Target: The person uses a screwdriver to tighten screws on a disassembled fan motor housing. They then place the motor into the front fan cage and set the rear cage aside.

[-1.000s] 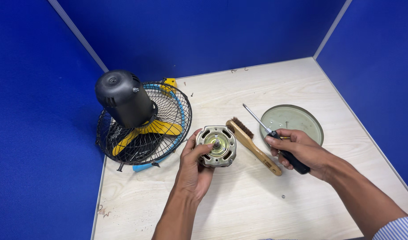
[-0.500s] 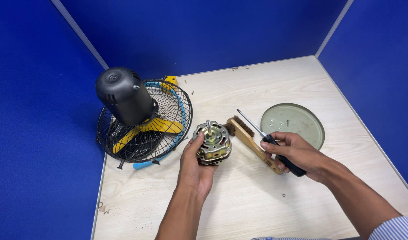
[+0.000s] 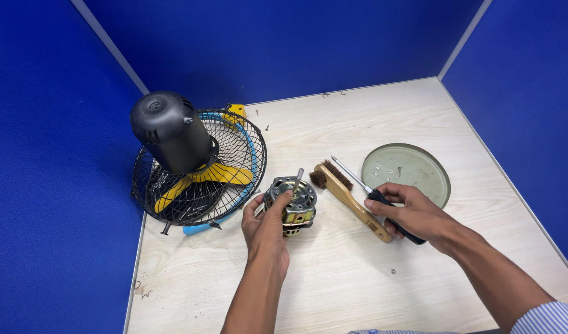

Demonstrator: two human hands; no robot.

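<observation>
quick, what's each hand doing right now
Left hand: closed on the fan motor.
Right hand: closed on the screwdriver.

One fan motor (image 3: 291, 205), one screwdriver (image 3: 375, 196), one wooden brush (image 3: 349, 196), one round metal lid (image 3: 407, 171) and one caged fan (image 3: 194, 166) with three yellow blades sit on one worktop (image 3: 358, 278); two hands are present.

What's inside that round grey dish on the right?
The round grey dish holds one small screw and a few tiny specks. The right hand covers its near-left rim, so anything there is hidden.
</observation>
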